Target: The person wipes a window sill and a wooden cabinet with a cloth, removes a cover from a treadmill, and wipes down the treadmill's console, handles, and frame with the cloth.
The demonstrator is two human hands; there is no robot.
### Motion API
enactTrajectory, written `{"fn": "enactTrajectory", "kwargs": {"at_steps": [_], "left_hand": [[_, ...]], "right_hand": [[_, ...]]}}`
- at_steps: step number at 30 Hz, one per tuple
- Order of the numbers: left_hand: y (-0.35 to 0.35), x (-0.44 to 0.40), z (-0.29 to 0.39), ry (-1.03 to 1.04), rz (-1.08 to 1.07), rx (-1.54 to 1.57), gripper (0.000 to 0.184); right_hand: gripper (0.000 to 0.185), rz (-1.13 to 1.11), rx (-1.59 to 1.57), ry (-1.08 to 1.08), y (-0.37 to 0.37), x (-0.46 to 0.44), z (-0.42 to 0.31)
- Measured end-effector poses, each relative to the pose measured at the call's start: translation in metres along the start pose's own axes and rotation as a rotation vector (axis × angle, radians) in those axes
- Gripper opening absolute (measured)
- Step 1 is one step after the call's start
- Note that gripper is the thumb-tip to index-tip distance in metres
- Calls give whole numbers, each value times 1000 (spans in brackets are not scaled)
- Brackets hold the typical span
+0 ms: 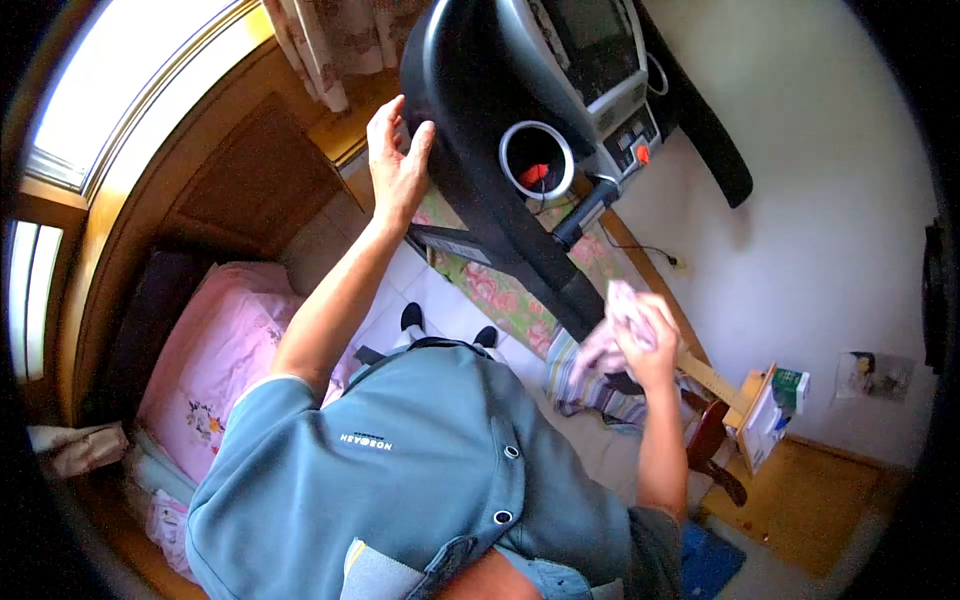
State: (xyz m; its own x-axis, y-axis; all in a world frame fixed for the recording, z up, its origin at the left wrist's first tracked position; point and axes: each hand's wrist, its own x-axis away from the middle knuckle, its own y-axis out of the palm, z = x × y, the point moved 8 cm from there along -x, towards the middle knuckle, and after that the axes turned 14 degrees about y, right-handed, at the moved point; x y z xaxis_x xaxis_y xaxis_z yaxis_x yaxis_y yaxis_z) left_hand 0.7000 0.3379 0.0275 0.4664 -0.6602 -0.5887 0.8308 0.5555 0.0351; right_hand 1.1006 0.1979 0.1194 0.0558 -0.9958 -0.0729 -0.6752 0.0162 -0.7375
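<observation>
Embroidered pink bedding [235,360] lies between eight and nine o'clock; at eleven, the left hand [398,175] has thumb and fingers parted, grasping nothing, at the treadmill [470,150]'s black side, though I cannot tell if it presses; near one, a silver-rimmed cup holder [537,124]; between three and four, the pale pink cloth [594,352] sits bunched in the right hand [651,338]'s closed fingers; gathering its drooping end into the palm should give better control.
</observation>
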Motion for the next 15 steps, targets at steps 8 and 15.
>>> {"fn": "enactTrajectory", "kwargs": {"at_steps": [8,15], "left_hand": [[50,34,76,311,-154,-413,77],[58,47,90,412,-109,-638,59]], "right_hand": [[39,-129,295,-499,85,-9,-50],[38,-145,158,-212,-56,92,73]]}}
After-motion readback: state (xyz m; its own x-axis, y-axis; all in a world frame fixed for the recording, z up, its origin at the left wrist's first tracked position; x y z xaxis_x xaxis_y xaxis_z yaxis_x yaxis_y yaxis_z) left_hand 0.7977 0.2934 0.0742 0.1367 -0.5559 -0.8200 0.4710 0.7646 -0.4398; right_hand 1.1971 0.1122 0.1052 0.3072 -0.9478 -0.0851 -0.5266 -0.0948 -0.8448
